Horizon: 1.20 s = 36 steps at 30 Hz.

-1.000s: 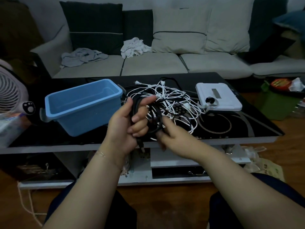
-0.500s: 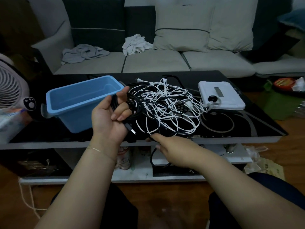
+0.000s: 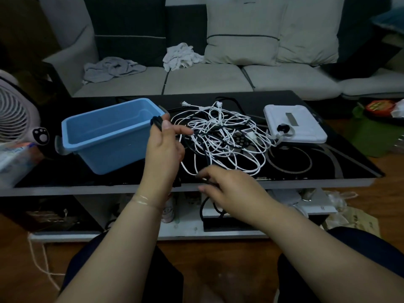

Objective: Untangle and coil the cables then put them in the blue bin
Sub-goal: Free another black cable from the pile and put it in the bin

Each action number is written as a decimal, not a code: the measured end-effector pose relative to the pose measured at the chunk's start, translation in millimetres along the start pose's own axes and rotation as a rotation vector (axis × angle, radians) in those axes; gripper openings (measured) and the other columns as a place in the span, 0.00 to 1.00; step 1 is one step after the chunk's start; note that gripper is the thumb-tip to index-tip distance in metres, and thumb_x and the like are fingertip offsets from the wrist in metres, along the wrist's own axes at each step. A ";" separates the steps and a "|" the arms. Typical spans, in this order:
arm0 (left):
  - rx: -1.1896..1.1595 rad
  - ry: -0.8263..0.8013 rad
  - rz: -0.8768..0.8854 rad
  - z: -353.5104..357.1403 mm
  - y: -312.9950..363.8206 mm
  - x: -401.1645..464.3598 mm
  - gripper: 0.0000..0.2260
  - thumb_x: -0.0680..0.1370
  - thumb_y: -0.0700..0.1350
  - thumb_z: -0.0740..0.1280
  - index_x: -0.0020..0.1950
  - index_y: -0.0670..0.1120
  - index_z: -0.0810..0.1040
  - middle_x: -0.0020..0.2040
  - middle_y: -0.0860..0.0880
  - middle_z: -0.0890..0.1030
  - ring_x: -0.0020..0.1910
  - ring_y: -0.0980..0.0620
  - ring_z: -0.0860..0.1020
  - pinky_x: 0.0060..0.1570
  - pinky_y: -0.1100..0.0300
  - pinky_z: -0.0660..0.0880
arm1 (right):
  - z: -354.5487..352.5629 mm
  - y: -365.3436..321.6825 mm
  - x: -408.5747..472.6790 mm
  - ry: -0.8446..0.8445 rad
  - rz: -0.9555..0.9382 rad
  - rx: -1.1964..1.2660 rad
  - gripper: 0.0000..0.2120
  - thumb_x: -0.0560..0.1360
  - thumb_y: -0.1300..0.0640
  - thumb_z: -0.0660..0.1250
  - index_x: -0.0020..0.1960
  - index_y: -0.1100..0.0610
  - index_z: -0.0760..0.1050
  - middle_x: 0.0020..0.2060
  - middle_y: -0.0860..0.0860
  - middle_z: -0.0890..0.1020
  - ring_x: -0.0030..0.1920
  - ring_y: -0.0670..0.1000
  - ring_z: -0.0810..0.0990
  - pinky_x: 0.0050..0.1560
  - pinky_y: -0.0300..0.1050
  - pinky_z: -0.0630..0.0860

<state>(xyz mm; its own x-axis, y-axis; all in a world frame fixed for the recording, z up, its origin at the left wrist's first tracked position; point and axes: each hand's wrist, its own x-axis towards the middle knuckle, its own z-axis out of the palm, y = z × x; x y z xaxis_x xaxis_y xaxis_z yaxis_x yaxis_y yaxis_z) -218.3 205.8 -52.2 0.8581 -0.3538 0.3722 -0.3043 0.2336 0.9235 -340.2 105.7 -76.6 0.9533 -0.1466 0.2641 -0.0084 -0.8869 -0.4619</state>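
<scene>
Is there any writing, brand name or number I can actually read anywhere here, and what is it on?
No text can be read in this picture.
White device on the table: a grey label strip, no legible characters.
Package at the left edge: coloured print, too blurred to read.
Red lid at the far right: print too blurred to read.
Fan: a paw-print sign, no words.

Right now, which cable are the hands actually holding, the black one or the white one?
The black cable: the left hand grips its loops beside the blue bin, and the right hand pinches its trailing length. The white cable lies tangled on the table, unheld.
</scene>
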 end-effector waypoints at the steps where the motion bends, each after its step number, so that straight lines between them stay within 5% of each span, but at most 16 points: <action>1: 0.076 -0.021 0.056 1.1 -1.3 -0.8 0.14 0.85 0.49 0.50 0.67 0.47 0.67 0.40 0.57 0.82 0.26 0.55 0.70 0.27 0.63 0.69 | -1.2 -1.6 -0.5 -0.019 0.058 0.225 0.11 0.79 0.51 0.62 0.61 0.47 0.70 0.43 0.48 0.83 0.44 0.48 0.82 0.44 0.49 0.77; 3: 0.230 -0.060 0.124 3.4 -3.5 -1.6 0.12 0.82 0.51 0.50 0.62 0.55 0.69 0.43 0.56 0.81 0.38 0.42 0.79 0.40 0.51 0.76 | -3.3 -4.0 -1.4 -0.052 0.135 0.604 0.09 0.81 0.58 0.60 0.59 0.49 0.67 0.42 0.47 0.83 0.39 0.48 0.83 0.44 0.50 0.80; 5: 0.315 -0.102 0.120 4.6 -6.5 -1.6 0.12 0.82 0.52 0.51 0.63 0.55 0.67 0.41 0.58 0.81 0.36 0.47 0.78 0.40 0.52 0.75 | -4.8 -4.5 -2.1 -0.062 0.156 0.773 0.07 0.81 0.61 0.57 0.57 0.51 0.66 0.43 0.47 0.83 0.31 0.51 0.81 0.34 0.46 0.79; 7: 0.374 -0.175 0.081 5.6 -10.3 -3.0 0.12 0.83 0.51 0.52 0.66 0.54 0.64 0.39 0.57 0.81 0.30 0.56 0.77 0.37 0.58 0.75 | -5.8 -3.9 -2.0 -0.036 0.157 0.798 0.05 0.81 0.61 0.57 0.55 0.53 0.66 0.44 0.47 0.84 0.23 0.51 0.74 0.26 0.40 0.72; 9: 0.560 -0.273 0.069 5.8 -12.2 -4.7 0.10 0.84 0.52 0.53 0.64 0.54 0.66 0.39 0.54 0.81 0.36 0.55 0.80 0.43 0.51 0.77 | -9.1 -2.0 -1.9 0.010 0.127 0.718 0.04 0.81 0.61 0.58 0.52 0.53 0.68 0.42 0.49 0.85 0.20 0.45 0.71 0.24 0.35 0.68; 12: 0.778 -0.397 0.039 8.6 -6.2 -10.2 0.20 0.82 0.58 0.51 0.62 0.44 0.70 0.46 0.47 0.82 0.44 0.46 0.80 0.49 0.47 0.75 | -19.4 1.4 -2.6 0.066 0.057 0.558 0.06 0.79 0.60 0.63 0.47 0.50 0.72 0.39 0.48 0.84 0.30 0.38 0.78 0.33 0.30 0.72; 15: 0.560 -0.588 -0.107 9.9 4.8 -18.8 0.30 0.75 0.69 0.45 0.47 0.50 0.78 0.34 0.48 0.82 0.29 0.48 0.80 0.37 0.54 0.77 | -31.6 9.8 -3.2 0.181 0.080 0.336 0.04 0.73 0.52 0.71 0.44 0.45 0.77 0.36 0.42 0.83 0.39 0.41 0.81 0.45 0.49 0.78; 18: 0.513 -0.783 -0.175 11.5 11.8 -25.5 0.31 0.72 0.72 0.43 0.31 0.56 0.78 0.21 0.51 0.74 0.21 0.54 0.73 0.30 0.56 0.72 | -43.6 16.8 -2.1 0.247 0.152 0.121 0.11 0.66 0.39 0.69 0.45 0.42 0.75 0.36 0.42 0.82 0.39 0.43 0.80 0.42 0.50 0.77; 22: 0.329 -0.925 -0.322 14.7 14.3 -25.9 0.34 0.74 0.66 0.52 0.54 0.35 0.75 0.23 0.51 0.65 0.21 0.54 0.64 0.25 0.61 0.64 | -55.5 28.5 1.2 0.155 0.150 0.373 0.04 0.70 0.48 0.71 0.40 0.47 0.79 0.36 0.41 0.82 0.39 0.42 0.80 0.44 0.44 0.79; 24: 0.276 -0.980 -0.380 15.1 17.1 -27.7 0.31 0.75 0.61 0.52 0.60 0.35 0.73 0.25 0.49 0.61 0.20 0.55 0.61 0.22 0.65 0.63 | -63.5 35.7 2.5 0.195 0.128 0.485 0.05 0.74 0.54 0.71 0.39 0.49 0.78 0.32 0.42 0.80 0.35 0.40 0.76 0.39 0.36 0.74; 30: 0.171 -1.015 -0.390 25.1 11.6 -37.6 0.26 0.84 0.55 0.48 0.59 0.37 0.76 0.25 0.48 0.60 0.20 0.53 0.61 0.25 0.60 0.62 | -64.6 43.2 10.0 0.433 0.171 0.570 0.09 0.79 0.52 0.63 0.40 0.51 0.73 0.28 0.42 0.74 0.29 0.39 0.69 0.32 0.32 0.67; 36: 0.032 -0.863 -0.355 23.6 11.0 -33.0 0.27 0.84 0.55 0.47 0.55 0.39 0.80 0.21 0.51 0.60 0.19 0.51 0.68 0.28 0.61 0.67 | -55.7 40.4 16.7 0.336 0.170 0.810 0.08 0.81 0.58 0.60 0.46 0.52 0.75 0.34 0.46 0.77 0.31 0.41 0.72 0.34 0.34 0.72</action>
<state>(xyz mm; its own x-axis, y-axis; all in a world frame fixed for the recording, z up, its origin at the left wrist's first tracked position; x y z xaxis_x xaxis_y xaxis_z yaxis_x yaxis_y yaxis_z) -259.8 198.7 -52.1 0.3031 -0.9529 -0.0042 -0.1057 -0.0380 0.9937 -341.4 43.0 -43.6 0.8187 -0.4814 0.3129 0.1958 -0.2781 -0.9404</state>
